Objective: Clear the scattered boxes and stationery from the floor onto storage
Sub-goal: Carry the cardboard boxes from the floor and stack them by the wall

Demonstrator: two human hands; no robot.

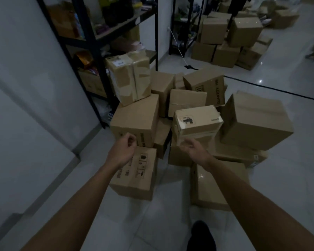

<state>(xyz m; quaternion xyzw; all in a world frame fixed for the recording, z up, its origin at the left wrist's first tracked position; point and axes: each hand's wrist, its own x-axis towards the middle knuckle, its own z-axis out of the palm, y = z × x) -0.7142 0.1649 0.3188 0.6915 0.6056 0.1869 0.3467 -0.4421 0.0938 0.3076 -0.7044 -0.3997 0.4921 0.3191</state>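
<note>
Head view: left hand (124,149) loosely curled, holding nothing, over printed box (134,174). Right hand (193,148) reaching pale taped box (196,123); grip hidden, cannot tell. Likely next lift toward shelving (91,33).

Mid-frame, cardboard boxes (134,122) lie heaped on the pale tiled floor (170,223) before a black shelf (91,33) at upper left. The left hand (124,149) hangs loosely curled, holding nothing. The right hand (192,146) is at the lower edge of a pale taped box (196,122); contact unclear.
</note>
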